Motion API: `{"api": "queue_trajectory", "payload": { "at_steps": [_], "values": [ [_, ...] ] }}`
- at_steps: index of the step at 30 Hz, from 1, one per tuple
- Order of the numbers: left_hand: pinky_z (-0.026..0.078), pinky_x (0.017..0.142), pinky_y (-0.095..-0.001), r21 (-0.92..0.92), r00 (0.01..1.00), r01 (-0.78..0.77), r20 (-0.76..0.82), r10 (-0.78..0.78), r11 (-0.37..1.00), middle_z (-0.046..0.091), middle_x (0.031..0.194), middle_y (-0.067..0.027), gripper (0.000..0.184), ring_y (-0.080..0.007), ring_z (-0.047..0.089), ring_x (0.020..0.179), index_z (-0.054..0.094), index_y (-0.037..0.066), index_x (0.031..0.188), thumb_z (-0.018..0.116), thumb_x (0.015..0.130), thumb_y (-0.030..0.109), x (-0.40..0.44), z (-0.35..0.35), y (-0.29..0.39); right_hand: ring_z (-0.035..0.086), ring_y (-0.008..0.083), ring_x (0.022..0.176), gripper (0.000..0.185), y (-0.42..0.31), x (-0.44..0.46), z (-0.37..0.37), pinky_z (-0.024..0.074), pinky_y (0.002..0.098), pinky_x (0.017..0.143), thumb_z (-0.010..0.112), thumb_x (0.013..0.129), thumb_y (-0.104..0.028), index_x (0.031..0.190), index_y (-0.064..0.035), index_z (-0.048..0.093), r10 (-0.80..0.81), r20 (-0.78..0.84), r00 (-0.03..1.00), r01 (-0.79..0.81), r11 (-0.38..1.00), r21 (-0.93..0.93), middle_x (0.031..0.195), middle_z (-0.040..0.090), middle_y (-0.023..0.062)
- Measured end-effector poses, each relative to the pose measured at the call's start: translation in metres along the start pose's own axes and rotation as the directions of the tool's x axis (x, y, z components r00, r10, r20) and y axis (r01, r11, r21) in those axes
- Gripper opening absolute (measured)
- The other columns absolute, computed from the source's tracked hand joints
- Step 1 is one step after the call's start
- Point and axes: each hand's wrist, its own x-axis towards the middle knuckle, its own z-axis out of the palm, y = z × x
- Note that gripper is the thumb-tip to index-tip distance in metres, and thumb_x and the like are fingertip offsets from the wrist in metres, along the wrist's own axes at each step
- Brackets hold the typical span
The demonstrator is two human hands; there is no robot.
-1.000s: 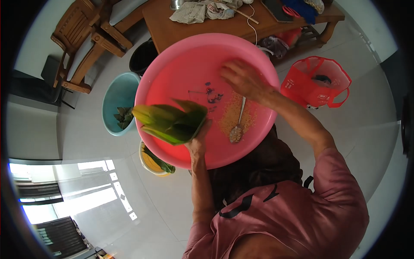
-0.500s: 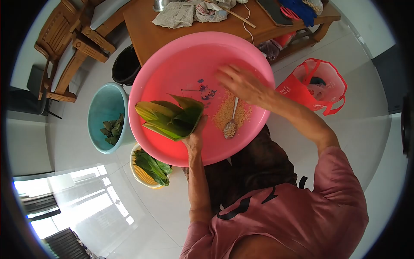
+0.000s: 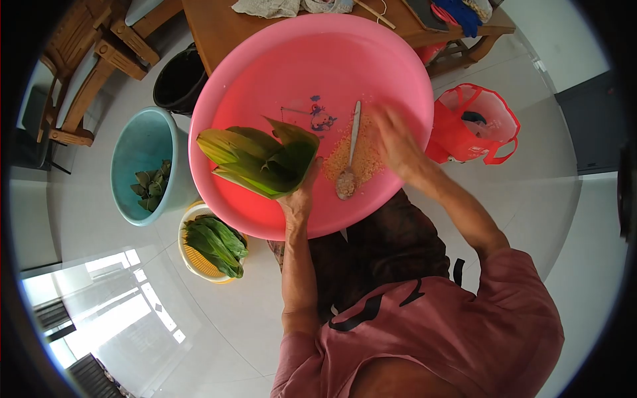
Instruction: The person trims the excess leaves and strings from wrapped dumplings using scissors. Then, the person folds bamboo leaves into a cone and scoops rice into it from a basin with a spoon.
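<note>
Green leaves (image 3: 259, 159), folded together and fanned out at the top, are held in my left hand (image 3: 298, 196) over the left part of a large pink basin (image 3: 312, 60). My right hand (image 3: 400, 147) is over the right part of the basin, its fingers stretched out and somewhat blurred, with nothing seen in them. Beside it, grains (image 3: 365, 156) are spread on the basin floor. A metal spoon (image 3: 354, 132) lies on them, its bowl holding some grains and pointing toward me. A dark printed picture (image 3: 322, 119) shows on the basin floor.
At the left stand a blue tub (image 3: 123, 156) with leaf-wrapped bundles (image 3: 152, 186), a black bin (image 3: 179, 79) and a yellow-white basket (image 3: 192, 263) with green leaves (image 3: 215, 245). A red bag (image 3: 488, 119) is at the right. A wooden table (image 3: 219, 26) adjoins the basin's far side.
My right hand has moved from over the middle of the basin to the right, uncovering the spoon's handle. My left hand still holds the leaves. The view has shifted, showing more of the basket.
</note>
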Motion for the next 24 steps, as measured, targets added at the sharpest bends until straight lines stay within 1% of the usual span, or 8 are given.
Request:
{"api": "queue_trajectory", "payload": {
  "at_steps": [2, 3, 5, 9, 12, 15, 21, 24],
  "values": [
    [0.048, 0.072, -0.0265, 0.005, 1.000, 0.005, 0.005, -0.005, 1.000, 0.064, 0.085, -0.0050, 0.026, -0.0136, 0.059, 0.079, 0.064, 0.001, 0.092, 0.072, 0.068, 0.001, 0.000, -0.001, 0.001, 0.047, 0.0387, 0.104, 0.043, 0.007, 0.027, -0.008, 0.0426, 0.0417, 0.088, 0.050, 0.078, 0.008, 0.120, 0.0024, 0.042, -0.145, -0.090, 0.985, 0.125, 0.973, -0.195, 0.114, 0.044, 0.0227],
    [0.048, 0.072, -0.0266, -0.015, 1.000, 0.020, 0.004, -0.019, 1.000, 0.064, 0.085, -0.0051, 0.026, -0.0135, 0.059, 0.078, 0.064, 0.001, 0.093, 0.072, 0.068, 0.001, 0.000, -0.001, 0.001, 0.047, 0.0381, 0.102, 0.039, 0.016, 0.034, -0.005, 0.0429, 0.0411, 0.087, 0.049, 0.079, 0.007, 0.117, 0.0036, 0.043, -0.195, -0.073, 0.978, 0.173, 0.957, -0.231, 0.115, 0.043, 0.0222],
    [0.048, 0.072, -0.0267, -0.060, 0.999, 0.043, 0.000, -0.043, 0.997, 0.064, 0.085, -0.0052, 0.026, -0.0134, 0.059, 0.078, 0.065, 0.001, 0.093, 0.072, 0.068, 0.001, 0.000, 0.001, -0.003, 0.047, 0.0382, 0.103, 0.038, 0.024, 0.031, 0.006, 0.0429, 0.0401, 0.088, 0.050, 0.078, 0.006, 0.116, 0.0047, 0.044, -0.181, -0.030, 0.983, 0.168, 0.955, -0.245, 0.116, 0.041, 0.0228],
    [0.048, 0.071, -0.0264, -0.042, 0.999, 0.036, -0.019, -0.037, 0.998, 0.064, 0.085, -0.0045, 0.026, -0.0129, 0.058, 0.078, 0.065, 0.002, 0.093, 0.071, 0.068, 0.001, -0.001, 0.002, -0.005, 0.046, 0.0385, 0.104, 0.041, 0.031, -0.001, 0.033, 0.0447, 0.0393, 0.086, 0.052, 0.073, 0.008, 0.113, 0.0066, 0.044, -0.107, 0.073, 0.992, 0.119, 0.973, -0.198, 0.117, 0.040, 0.0231],
    [0.047, 0.070, -0.0260, -0.055, 1.000, 0.006, -0.014, -0.006, 0.998, 0.063, 0.084, -0.0039, 0.025, -0.0126, 0.058, 0.077, 0.064, 0.002, 0.092, 0.072, 0.068, 0.000, 0.000, 0.000, -0.007, 0.046, 0.0401, 0.104, 0.043, 0.027, 0.002, 0.025, 0.0459, 0.0409, 0.083, 0.051, 0.070, 0.009, 0.113, 0.0089, 0.043, 0.020, 0.267, 0.964, 0.001, 0.997, -0.079, 0.116, 0.039, 0.0246],
    [0.047, 0.070, -0.0259, -0.052, 1.000, -0.014, -0.005, 0.014, 0.999, 0.063, 0.083, -0.0035, 0.025, -0.0124, 0.057, 0.077, 0.064, 0.002, 0.092, 0.072, 0.068, 0.000, 0.000, 0.001, -0.004, 0.048, 0.0419, 0.100, 0.042, 0.020, 0.024, -0.001, 0.0467, 0.0431, 0.080, 0.048, 0.069, 0.012, 0.111, 0.0104, 0.043, -0.143, -0.002, 0.990, 0.135, 0.939, -0.315, 0.111, 0.041, 0.0273],
    [0.047, 0.071, -0.0267, -0.066, 1.000, -0.004, -0.012, 0.003, 0.998, 0.063, 0.084, -0.0037, 0.024, -0.0130, 0.058, 0.077, 0.063, 0.002, 0.091, 0.072, 0.069, 0.001, -0.001, 0.000, -0.007, 0.048, 0.0424, 0.097, 0.045, 0.017, -0.019, 0.033, 0.0464, 0.0417, 0.080, 0.047, 0.063, 0.018, 0.108, 0.0110, 0.044, 0.042, 0.124, 0.991, -0.014, 0.976, -0.219, 0.105, 0.044, 0.0278],
    [0.047, 0.072, -0.0279, -0.037, 1.000, 0.001, 0.002, -0.001, 0.999, 0.064, 0.086, -0.0041, 0.023, -0.0135, 0.058, 0.078, 0.063, 0.001, 0.091, 0.073, 0.070, 0.003, -0.002, -0.001, -0.003, 0.048, 0.0415, 0.099, 0.045, 0.013, -0.009, 0.018, 0.0451, 0.0415, 0.082, 0.048, 0.064, 0.016, 0.109, 0.0098, 0.045, 0.075, 0.101, 0.992, -0.064, 0.991, -0.114, 0.108, 0.044, 0.0261]
  ]
}}
